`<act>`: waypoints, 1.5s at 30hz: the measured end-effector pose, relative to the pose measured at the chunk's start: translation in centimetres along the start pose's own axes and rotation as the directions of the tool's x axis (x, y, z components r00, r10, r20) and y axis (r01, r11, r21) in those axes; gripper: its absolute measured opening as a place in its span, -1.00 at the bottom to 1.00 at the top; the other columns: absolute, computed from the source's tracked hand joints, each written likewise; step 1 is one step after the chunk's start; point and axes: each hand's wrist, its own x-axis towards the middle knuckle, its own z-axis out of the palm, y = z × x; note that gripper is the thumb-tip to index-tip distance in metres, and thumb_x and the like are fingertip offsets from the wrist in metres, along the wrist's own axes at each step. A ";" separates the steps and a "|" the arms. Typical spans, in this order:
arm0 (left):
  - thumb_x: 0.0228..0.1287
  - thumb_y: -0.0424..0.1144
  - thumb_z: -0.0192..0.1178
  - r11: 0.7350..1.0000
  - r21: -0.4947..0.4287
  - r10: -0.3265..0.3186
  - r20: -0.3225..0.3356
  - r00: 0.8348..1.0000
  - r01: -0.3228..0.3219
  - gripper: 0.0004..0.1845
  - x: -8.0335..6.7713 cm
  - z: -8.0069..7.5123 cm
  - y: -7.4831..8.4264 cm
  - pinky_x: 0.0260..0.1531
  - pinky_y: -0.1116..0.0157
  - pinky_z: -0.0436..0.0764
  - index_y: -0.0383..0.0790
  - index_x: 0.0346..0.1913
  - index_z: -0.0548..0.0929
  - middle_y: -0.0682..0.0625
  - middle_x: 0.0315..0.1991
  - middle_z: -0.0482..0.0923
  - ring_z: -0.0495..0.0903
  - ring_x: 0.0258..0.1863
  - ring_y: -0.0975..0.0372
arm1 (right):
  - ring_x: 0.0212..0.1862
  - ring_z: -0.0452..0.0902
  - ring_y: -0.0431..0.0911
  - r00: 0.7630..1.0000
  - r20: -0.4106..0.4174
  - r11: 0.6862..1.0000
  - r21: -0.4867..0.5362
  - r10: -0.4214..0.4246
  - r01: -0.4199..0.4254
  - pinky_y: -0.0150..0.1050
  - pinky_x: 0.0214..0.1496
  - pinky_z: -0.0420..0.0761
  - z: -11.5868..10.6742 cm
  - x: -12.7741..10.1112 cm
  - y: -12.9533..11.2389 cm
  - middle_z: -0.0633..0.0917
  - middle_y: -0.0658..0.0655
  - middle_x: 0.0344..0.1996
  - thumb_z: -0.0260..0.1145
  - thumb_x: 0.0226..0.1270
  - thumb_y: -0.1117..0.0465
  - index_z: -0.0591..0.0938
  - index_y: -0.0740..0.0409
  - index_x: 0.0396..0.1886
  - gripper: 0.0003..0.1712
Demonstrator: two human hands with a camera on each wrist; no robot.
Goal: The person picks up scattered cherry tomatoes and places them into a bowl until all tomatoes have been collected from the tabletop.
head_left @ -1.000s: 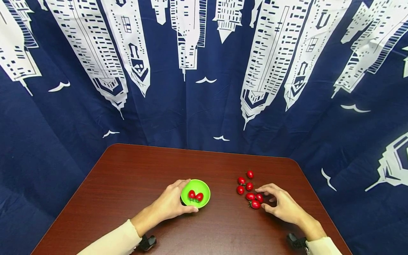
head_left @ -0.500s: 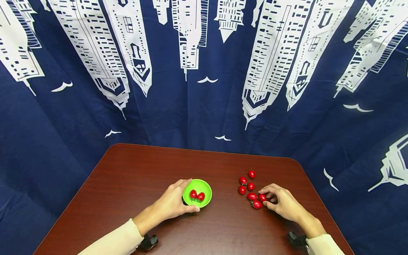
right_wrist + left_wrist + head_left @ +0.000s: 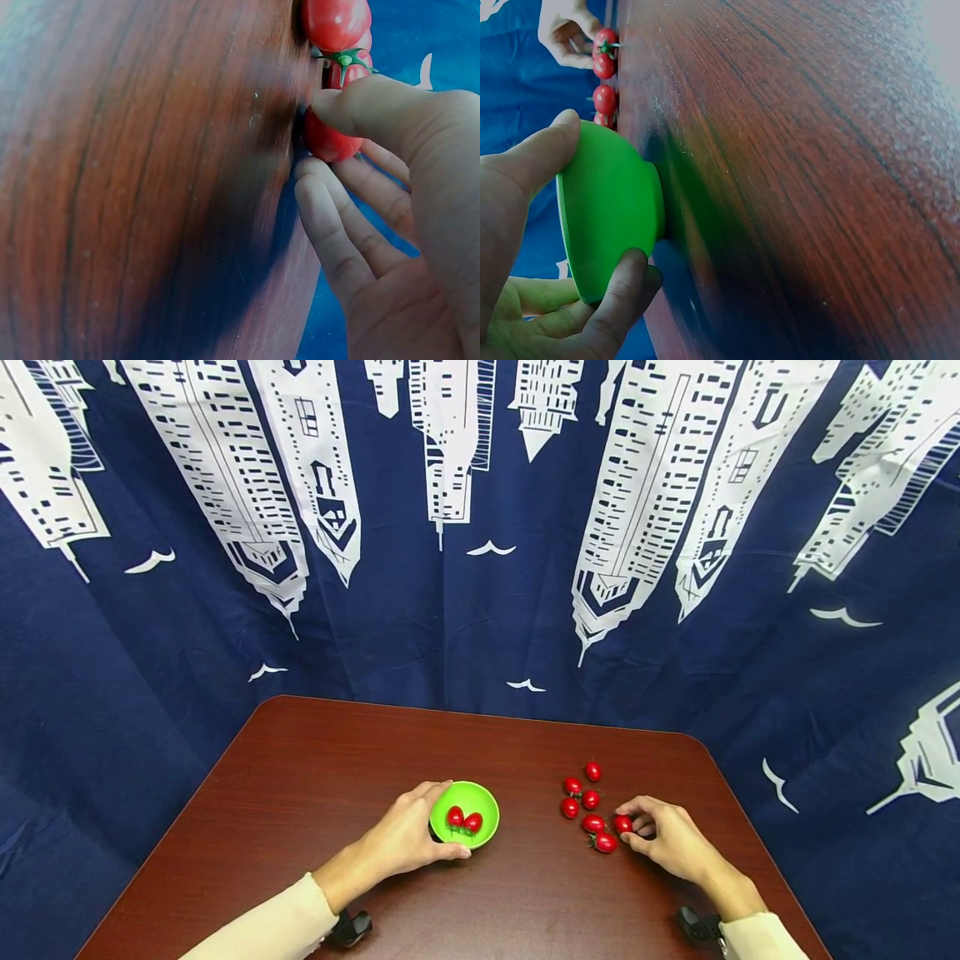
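A: Head view first. Left hand [image 3: 408, 837] cupped round the near-left side of a green bowl [image 3: 480, 835] on the dark wood table [image 3: 315, 777], thumb along the near rim, fingers curled at the far-left rim. Two red cherry tomatoes in the bowl [image 3: 463, 818].

B: And to the right?

A: Right hand [image 3: 667, 839] resting on the table, fingers curled, thumb and forefinger pinching one cherry tomato [image 3: 622, 823] at the right edge of a loose cluster of tomatoes [image 3: 588, 797]. Two just left of the pinched one, four more a little farther away, all well apart from the bowl. Blue curtain with white skyscrapers [image 3: 465, 527] behind the table's far edge.

B: Left wrist view?

A: Bowl [image 3: 611, 210] seen from outside, standing on the table [image 3: 795, 165]. Thumb [image 3: 532, 161] pressed on the rim, fingers [image 3: 619, 300] wrapped under the opposite wall. Far off, the right hand [image 3: 566, 37] at the tomato cluster [image 3: 604, 75].

B: Right wrist view?

A: Close on the hand [image 3: 405, 247]. Thumb tip [image 3: 352, 109] on top of the pinched tomato [image 3: 326, 141], another finger pressed against its underside, tomato touching the table [image 3: 135, 180]. Other fingers [image 3: 330, 225] curled below, holding nothing. Beyond, a tomato with a green stem [image 3: 336, 22] just beside the pinched one.
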 end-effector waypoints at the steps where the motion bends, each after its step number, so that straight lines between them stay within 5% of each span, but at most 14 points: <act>1: 0.04 0.16 0.88 1.000 0.000 0.001 -0.001 1.000 -0.001 0.21 0.0 0.0 0.0 0.44 -0.14 0.79 -0.45 0.63 0.56 -0.25 0.43 0.73 0.78 0.36 -0.13 | -0.15 0.77 -0.29 1.000 0.000 1.000 0.000 0.007 -0.007 -0.31 -0.11 0.87 0.0 0.0 0.0 0.86 -0.02 -0.06 0.73 0.31 0.43 0.85 0.08 0.07 -0.60; 23: 0.03 0.16 0.88 1.000 -0.014 -0.007 0.009 1.000 0.008 0.23 0.2 0.0 0.1 0.44 -0.15 0.79 -0.45 0.65 0.54 -0.27 0.44 0.72 0.77 0.36 -0.16 | -0.17 0.76 -0.34 0.997 -0.072 1.000 -0.018 0.013 -0.014 -0.33 -0.10 0.89 -0.5 0.2 -0.6 0.88 -0.01 -0.06 0.76 0.30 0.42 0.84 0.13 0.07 -0.60; 45: 0.04 0.16 0.88 1.000 -0.016 -0.006 0.005 1.000 0.006 0.22 0.0 -0.1 0.0 0.44 -0.15 0.79 -0.45 0.65 0.55 -0.25 0.43 0.73 0.78 0.35 -0.15 | -0.18 0.79 -0.40 0.968 -0.148 0.979 -0.065 -0.203 0.195 -0.29 -0.11 0.89 -0.4 1.7 -4.8 0.89 -0.01 -0.03 0.76 0.25 0.47 0.82 0.29 0.27 -0.42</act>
